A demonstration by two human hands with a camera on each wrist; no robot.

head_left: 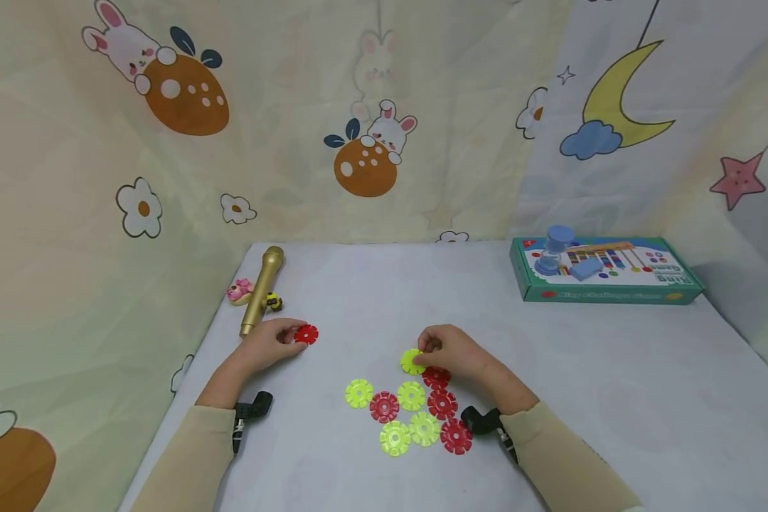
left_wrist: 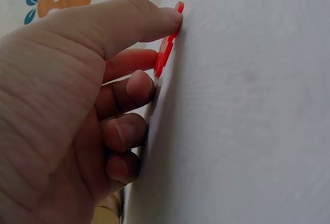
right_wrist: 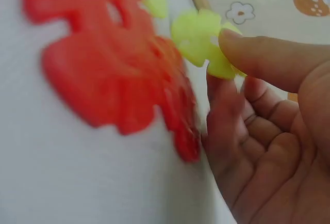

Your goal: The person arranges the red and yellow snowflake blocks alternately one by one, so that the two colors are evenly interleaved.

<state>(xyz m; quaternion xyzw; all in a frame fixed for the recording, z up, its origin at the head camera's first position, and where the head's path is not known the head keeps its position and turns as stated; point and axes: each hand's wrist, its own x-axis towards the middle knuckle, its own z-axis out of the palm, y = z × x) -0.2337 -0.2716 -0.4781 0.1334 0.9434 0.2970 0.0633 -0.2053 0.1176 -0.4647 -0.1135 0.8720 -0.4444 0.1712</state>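
My left hand [head_left: 271, 346] pinches a red notched disc [head_left: 306, 334] by its edge between thumb and fingers. In the left wrist view the red disc [left_wrist: 166, 51] tilts close over the white table, the other fingers curled below. The right hand [head_left: 459, 353] pinches a yellow-green notched disc [head_left: 411, 361] between thumb and fingers, next to a red disc [head_left: 436, 377] partly hidden under that hand. Nearer me lies a cluster of flat discs, among them a yellow-green one [head_left: 359, 393], a red one [head_left: 384, 407] and another red one [head_left: 456, 436].
Beyond the left hand lies a gold rod with a knobbed end [head_left: 262, 291], between a pink figure [head_left: 240, 291] and a small bee figure [head_left: 274, 302]. At the back right, a green game box [head_left: 604, 293] bears a blue hourglass [head_left: 555, 249] and a blue block [head_left: 586, 268].
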